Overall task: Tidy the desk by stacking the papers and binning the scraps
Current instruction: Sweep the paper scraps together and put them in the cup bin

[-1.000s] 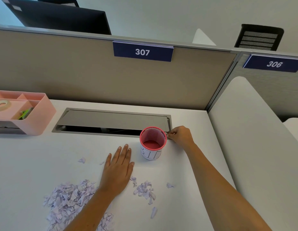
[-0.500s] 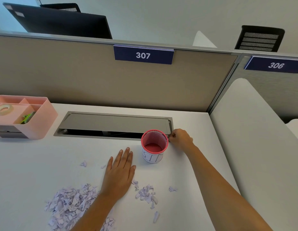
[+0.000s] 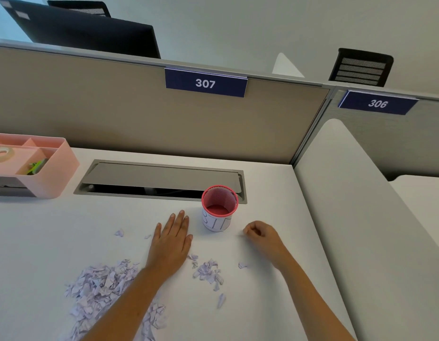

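A small pink mesh bin (image 3: 219, 201) with a white paper band stands on the white desk (image 3: 53, 230), by the cable slot. It looks empty inside. A large heap of lilac paper scraps (image 3: 98, 289) lies at the lower left, partly under my left forearm. A smaller cluster of scraps (image 3: 208, 273) lies between my arms, with single bits scattered around it. My left hand (image 3: 173, 242) rests flat on the desk, fingers straight, just left of the bin. My right hand (image 3: 260, 233) hovers to the right of the bin, fingers curled, with nothing visible in them.
A pink desk organiser (image 3: 34, 166) with a tape roll stands at the far left. A grey cable flap (image 3: 161, 179) runs behind the bin. A beige partition (image 3: 139, 119) closes the back, and a white side panel (image 3: 361, 217) borders the right.
My right hand has left the bin's rim and drawn back toward me, to the bin's right. The bin and my left hand have stayed in place.
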Action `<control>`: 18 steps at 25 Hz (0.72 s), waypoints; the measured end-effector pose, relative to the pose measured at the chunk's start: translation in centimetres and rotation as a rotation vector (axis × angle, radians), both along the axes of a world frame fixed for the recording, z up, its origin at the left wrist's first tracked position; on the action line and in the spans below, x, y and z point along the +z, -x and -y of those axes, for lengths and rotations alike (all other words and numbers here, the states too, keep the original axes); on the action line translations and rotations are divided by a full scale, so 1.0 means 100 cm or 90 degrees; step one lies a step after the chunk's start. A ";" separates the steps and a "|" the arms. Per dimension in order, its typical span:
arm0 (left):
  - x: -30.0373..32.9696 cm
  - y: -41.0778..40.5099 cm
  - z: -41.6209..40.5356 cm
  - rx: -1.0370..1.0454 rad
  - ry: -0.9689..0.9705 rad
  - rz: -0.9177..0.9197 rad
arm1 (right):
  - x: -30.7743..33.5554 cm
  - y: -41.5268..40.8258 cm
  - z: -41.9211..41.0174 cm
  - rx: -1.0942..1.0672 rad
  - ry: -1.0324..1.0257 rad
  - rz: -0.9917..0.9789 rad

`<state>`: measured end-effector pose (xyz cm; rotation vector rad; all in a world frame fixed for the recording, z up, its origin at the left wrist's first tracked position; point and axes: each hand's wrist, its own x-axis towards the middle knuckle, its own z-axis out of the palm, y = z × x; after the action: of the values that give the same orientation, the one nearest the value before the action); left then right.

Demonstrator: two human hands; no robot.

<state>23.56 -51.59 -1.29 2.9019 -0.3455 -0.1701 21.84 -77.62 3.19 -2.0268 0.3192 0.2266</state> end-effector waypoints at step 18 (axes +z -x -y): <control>0.012 0.135 -0.191 0.273 0.308 0.045 | -0.038 0.113 -0.152 0.294 0.380 0.179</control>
<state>10.08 -32.51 -0.07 2.4298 0.2057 0.0779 10.57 -62.39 -0.66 -2.6684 -0.3032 0.1335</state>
